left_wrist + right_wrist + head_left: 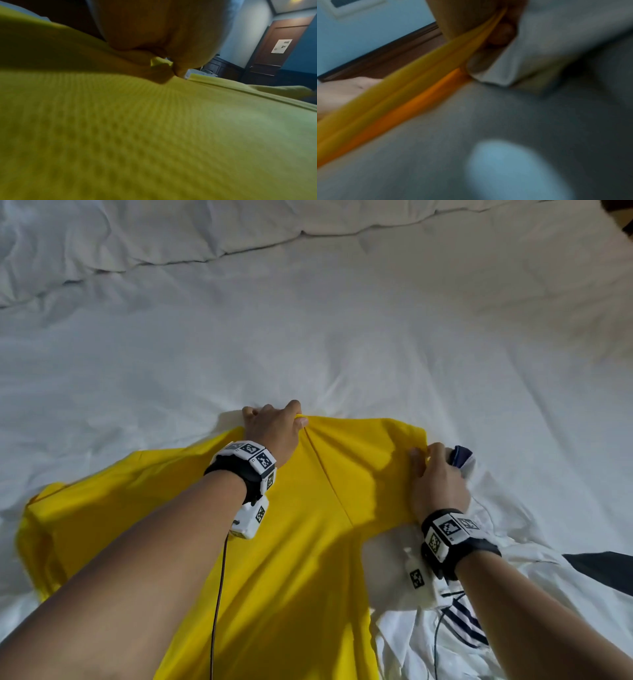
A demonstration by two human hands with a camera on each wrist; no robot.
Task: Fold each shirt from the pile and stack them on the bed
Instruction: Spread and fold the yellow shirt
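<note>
A yellow shirt (291, 542) lies spread over the white bed (308, 337) in front of me. My left hand (274, 424) pinches its far edge at the left, thumb and fingers curled round a fold of yellow cloth (161, 62). My right hand (435, 474) grips the far right corner of the yellow shirt (419, 75), which stretches taut from the fingers (500, 35) in the right wrist view. A white shirt with navy stripes (462, 621) lies crumpled under and beside my right wrist, its navy collar (460, 455) just beyond the right hand.
A rumpled white duvet (171, 234) runs across the far side of the bed. The left wrist view shows a brown door (281, 47) and dark furniture (221, 67) beyond the bed. Cables hang from both wrist cameras.
</note>
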